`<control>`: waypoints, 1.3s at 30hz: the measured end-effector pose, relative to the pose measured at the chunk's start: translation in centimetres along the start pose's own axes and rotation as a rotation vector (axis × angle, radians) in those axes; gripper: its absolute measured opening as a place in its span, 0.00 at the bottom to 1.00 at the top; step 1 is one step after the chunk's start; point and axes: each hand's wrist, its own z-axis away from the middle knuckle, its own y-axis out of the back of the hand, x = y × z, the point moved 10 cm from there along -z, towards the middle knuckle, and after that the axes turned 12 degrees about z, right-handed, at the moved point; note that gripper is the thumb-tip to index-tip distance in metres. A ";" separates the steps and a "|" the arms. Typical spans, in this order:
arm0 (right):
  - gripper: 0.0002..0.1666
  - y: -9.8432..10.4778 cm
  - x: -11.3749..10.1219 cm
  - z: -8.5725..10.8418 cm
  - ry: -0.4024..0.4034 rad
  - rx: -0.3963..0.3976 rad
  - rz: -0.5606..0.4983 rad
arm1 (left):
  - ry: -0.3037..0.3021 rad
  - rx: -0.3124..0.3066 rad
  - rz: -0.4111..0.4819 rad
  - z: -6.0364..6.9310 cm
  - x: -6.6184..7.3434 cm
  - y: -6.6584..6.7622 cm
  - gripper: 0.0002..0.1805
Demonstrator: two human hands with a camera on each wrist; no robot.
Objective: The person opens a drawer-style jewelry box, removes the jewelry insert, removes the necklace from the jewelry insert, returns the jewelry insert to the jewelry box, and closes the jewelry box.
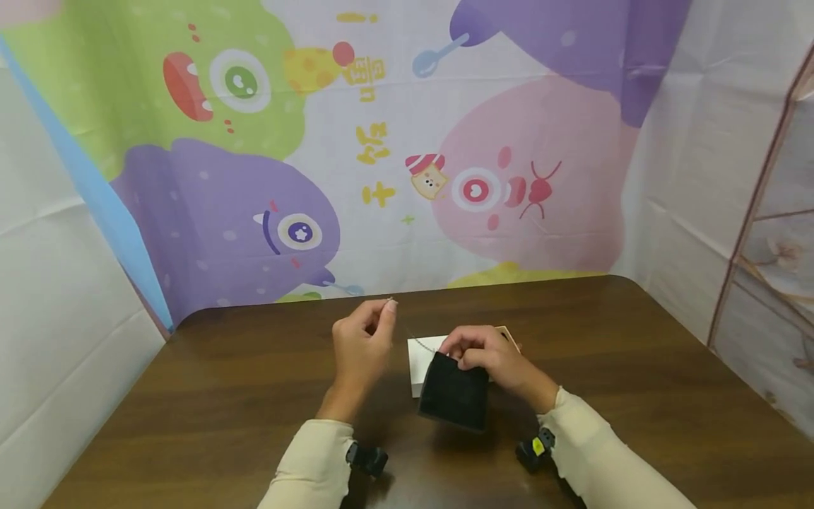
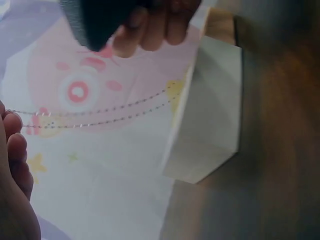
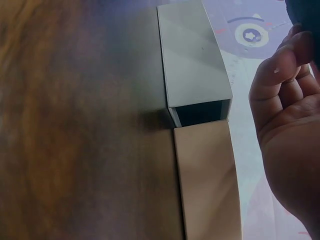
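My left hand [image 1: 364, 346] is raised above the table and pinches one end of a thin silver chain [image 2: 107, 122] between thumb and forefinger. Two strands of it run across the left wrist view and pass out of sight at the white box. In the head view the chain slopes down toward my right hand [image 1: 492, 355]. That hand grips the top edge of a square black pad [image 1: 453, 393], thumb on the near face, and holds it tilted above the table. Whether the chain is fastened to the pad is hidden by the fingers.
Behind the pad, a white box [image 1: 420, 362] lies on the brown wooden table [image 1: 242, 396]. One end of it is open and dark inside. A tan box part [image 3: 207, 180] sits beside that end, mostly hidden by my right hand in the head view. A cartoon-printed cloth [image 1: 388, 247] hangs behind.
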 end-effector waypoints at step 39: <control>0.17 -0.2 0.1 0.2 -0.039 -0.008 0.005 | -0.016 0.003 -0.019 -3.5 4.4 2.8 0.05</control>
